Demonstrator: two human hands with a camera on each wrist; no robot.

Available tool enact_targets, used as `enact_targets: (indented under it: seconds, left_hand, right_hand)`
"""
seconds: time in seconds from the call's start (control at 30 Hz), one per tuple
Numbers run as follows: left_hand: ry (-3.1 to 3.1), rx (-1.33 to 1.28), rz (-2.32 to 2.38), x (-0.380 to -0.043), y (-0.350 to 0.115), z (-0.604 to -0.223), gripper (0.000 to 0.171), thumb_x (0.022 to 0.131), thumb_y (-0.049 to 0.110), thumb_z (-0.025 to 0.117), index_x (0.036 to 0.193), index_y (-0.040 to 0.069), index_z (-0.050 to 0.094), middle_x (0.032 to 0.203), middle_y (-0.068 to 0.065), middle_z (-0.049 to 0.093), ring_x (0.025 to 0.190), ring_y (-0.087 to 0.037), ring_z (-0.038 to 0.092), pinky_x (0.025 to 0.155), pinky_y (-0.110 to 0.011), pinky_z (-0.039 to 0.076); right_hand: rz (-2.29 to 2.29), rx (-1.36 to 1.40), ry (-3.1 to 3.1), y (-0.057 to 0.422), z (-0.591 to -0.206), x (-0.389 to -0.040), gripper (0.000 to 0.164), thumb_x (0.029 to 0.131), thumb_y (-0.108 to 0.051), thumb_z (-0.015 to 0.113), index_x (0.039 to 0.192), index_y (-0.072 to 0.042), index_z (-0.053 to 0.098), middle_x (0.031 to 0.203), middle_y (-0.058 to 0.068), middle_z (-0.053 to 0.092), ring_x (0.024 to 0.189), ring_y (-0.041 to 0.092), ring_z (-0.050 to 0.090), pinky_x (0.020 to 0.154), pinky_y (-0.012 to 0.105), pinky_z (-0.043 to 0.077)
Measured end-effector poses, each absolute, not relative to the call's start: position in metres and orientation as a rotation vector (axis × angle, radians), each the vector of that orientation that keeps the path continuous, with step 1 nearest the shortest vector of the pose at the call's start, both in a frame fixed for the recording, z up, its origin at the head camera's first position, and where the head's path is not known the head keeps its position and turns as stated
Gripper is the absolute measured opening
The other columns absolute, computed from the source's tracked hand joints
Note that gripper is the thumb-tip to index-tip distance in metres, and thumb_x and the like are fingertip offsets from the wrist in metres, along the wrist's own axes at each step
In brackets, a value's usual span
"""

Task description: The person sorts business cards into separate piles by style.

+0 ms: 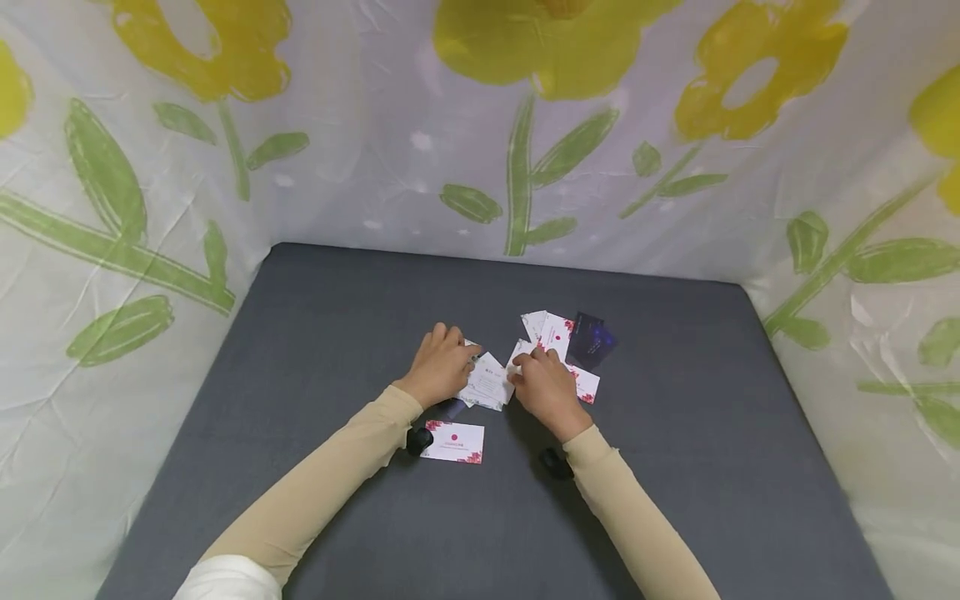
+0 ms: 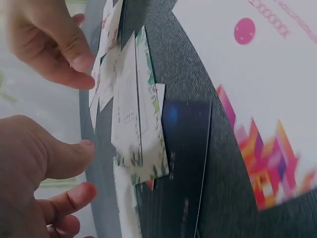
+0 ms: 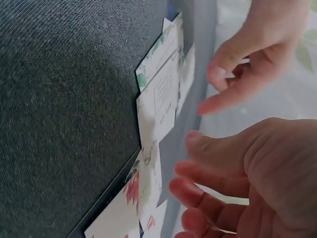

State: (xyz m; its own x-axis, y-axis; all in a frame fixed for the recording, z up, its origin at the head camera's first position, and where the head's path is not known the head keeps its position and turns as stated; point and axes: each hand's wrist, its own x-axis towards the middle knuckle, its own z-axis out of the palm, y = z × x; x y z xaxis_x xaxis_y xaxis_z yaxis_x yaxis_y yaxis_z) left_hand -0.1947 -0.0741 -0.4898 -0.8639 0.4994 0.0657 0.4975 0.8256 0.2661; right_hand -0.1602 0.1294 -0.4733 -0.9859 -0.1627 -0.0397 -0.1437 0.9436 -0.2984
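No text can be read with certainty. The white card with pink corners (image 1: 453, 442) bears a pink dot and rows of pink characters, blurred; the leaf-edged white card (image 1: 487, 384) bears lines of grey print, too small; the dark blue card (image 1: 598, 344) shows faint marks, also unreadable.

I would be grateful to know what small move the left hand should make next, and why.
Probably the left hand should lower and pinch the printed white card: it lies uppermost, overlapping a green-leafed card, and that hand is close by and appears to hold nothing.
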Motion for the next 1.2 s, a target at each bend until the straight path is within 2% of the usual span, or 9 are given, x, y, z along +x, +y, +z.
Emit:
enact_targets:
  seconds: [0.17, 0.37, 0.47, 0.57, 0.67, 0.8, 0.9, 0.97, 1.2]
  left_hand:
    - [3.048, 0.832, 0.469, -0.204, -0.066, -0.490, 0.027, 0.100, 0.018, 0.069, 0.125, 0.014, 0.076, 0.110, -0.015, 0.066, 0.096, -0.029, 0.047, 0.082, -0.042, 0.042]
    - [3.012, 0.863, 0.501, -0.211, -0.041, -0.480, 0.026, 0.101, 0.020, 0.067, 0.125, 0.013, 0.074, 0.113, -0.016, 0.066, 0.103, -0.032, 0.049, 0.087, -0.045, 0.043]
    - [3.010, 0.921, 0.424, -0.210, -0.020, -0.478, 0.024, 0.101, 0.025, 0.068, 0.121, 0.015, 0.075, 0.111, -0.013, 0.066, 0.103, -0.030, 0.049, 0.085, -0.042, 0.043]
    - [3.089, 0.915, 0.268, -0.210, 0.000, -0.480, 0.027, 0.100, 0.039, 0.069, 0.112, 0.016, 0.077, 0.106, -0.010, 0.066, 0.101, -0.028, 0.050, 0.085, -0.040, 0.042]
    - [3.180, 0.830, 0.063, -0.208, 0.015, -0.485, 0.043, 0.095, 0.057, 0.068, 0.103, 0.016, 0.079, 0.103, -0.007, 0.068, 0.101, -0.025, 0.051, 0.086, -0.039, 0.041]
    - [3.213, 0.777, -0.177, -0.201, 0.029, -0.489, 0.056, 0.091, 0.066, 0.068, 0.109, 0.014, 0.079, 0.108, -0.004, 0.069, 0.103, -0.022, 0.052, 0.089, -0.038, 0.042]
    - [3.223, 0.812, -0.248, -0.195, 0.036, -0.492, 0.054, 0.092, 0.062, 0.068, 0.114, 0.014, 0.078, 0.111, -0.003, 0.068, 0.105, -0.021, 0.053, 0.090, -0.038, 0.043]
    - [3.238, 0.848, -0.254, -0.190, 0.040, -0.496, 0.051, 0.092, 0.061, 0.069, 0.112, 0.015, 0.078, 0.110, -0.002, 0.067, 0.104, -0.021, 0.053, 0.089, -0.037, 0.043]
    - [3.262, 0.937, -0.197, -0.171, 0.050, -0.514, 0.054, 0.088, 0.065, 0.072, 0.110, 0.016, 0.076, 0.104, 0.000, 0.064, 0.098, -0.019, 0.050, 0.082, -0.033, 0.040]
  right_hand:
    - [-0.443, -0.120, 3.070, 0.152, -0.466, -0.176, 0.025, 0.098, -0.018, 0.068, 0.119, -0.006, 0.076, 0.117, 0.019, 0.072, 0.103, 0.038, 0.060, 0.085, 0.052, 0.055]
    - [-0.370, -0.105, 3.052, 0.183, -0.458, -0.192, 0.029, 0.099, -0.017, 0.064, 0.124, -0.005, 0.074, 0.122, 0.021, 0.070, 0.111, 0.041, 0.058, 0.093, 0.056, 0.052]
    - [-0.358, -0.119, 3.079, 0.195, -0.459, -0.189, 0.027, 0.098, -0.013, 0.064, 0.121, -0.003, 0.074, 0.116, 0.022, 0.070, 0.107, 0.041, 0.057, 0.091, 0.056, 0.053]
    - [-0.352, -0.240, 3.103, 0.201, -0.463, -0.186, 0.028, 0.095, -0.010, 0.070, 0.123, -0.005, 0.074, 0.112, 0.022, 0.067, 0.101, 0.039, 0.055, 0.086, 0.054, 0.052]
    - [-0.305, -0.498, 3.093, 0.200, -0.468, -0.189, 0.040, 0.092, -0.005, 0.074, 0.131, -0.011, 0.070, 0.114, 0.022, 0.063, 0.097, 0.036, 0.052, 0.081, 0.052, 0.051]
    - [-0.193, -0.798, 3.038, 0.195, -0.470, -0.199, 0.052, 0.090, 0.002, 0.069, 0.139, -0.015, 0.067, 0.126, 0.022, 0.061, 0.103, 0.037, 0.052, 0.083, 0.051, 0.050]
    - [-0.156, -0.877, 3.007, 0.196, -0.473, -0.202, 0.046, 0.092, 0.002, 0.067, 0.135, -0.013, 0.068, 0.132, 0.022, 0.060, 0.109, 0.038, 0.052, 0.090, 0.054, 0.050]
    - [-0.159, -0.884, 3.015, 0.199, -0.477, -0.200, 0.041, 0.090, 0.000, 0.071, 0.130, -0.012, 0.070, 0.131, 0.022, 0.060, 0.109, 0.039, 0.052, 0.093, 0.056, 0.050]
    - [-0.185, -0.816, 3.076, 0.217, -0.487, -0.177, 0.041, 0.079, -0.001, 0.082, 0.117, -0.013, 0.074, 0.118, 0.020, 0.063, 0.102, 0.036, 0.052, 0.088, 0.052, 0.049]
